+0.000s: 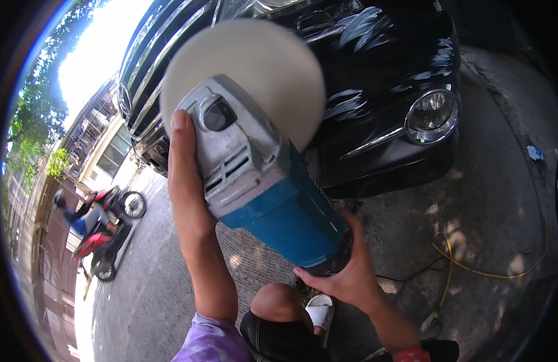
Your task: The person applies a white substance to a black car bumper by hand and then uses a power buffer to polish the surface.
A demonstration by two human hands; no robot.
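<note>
Head view: the left hand [183, 163] grips the polisher [279, 211] at its scuffed grey metal head — thumb along the side, fingers hidden. Its round cream pad [273, 72] is blurred. The blue body slants down to a black end, clasped by the right hand [350, 277]. Behind — contact unclear — stands a black car [387, 160] with white smears [366, 27].

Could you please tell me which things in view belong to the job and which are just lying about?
Job:
- power tool, in the left hand and right hand
- its pale pad
- black car with white smears
- perhaps the yellow cord

Just about:
- motorbike and rider
- crumpled scrap
</note>
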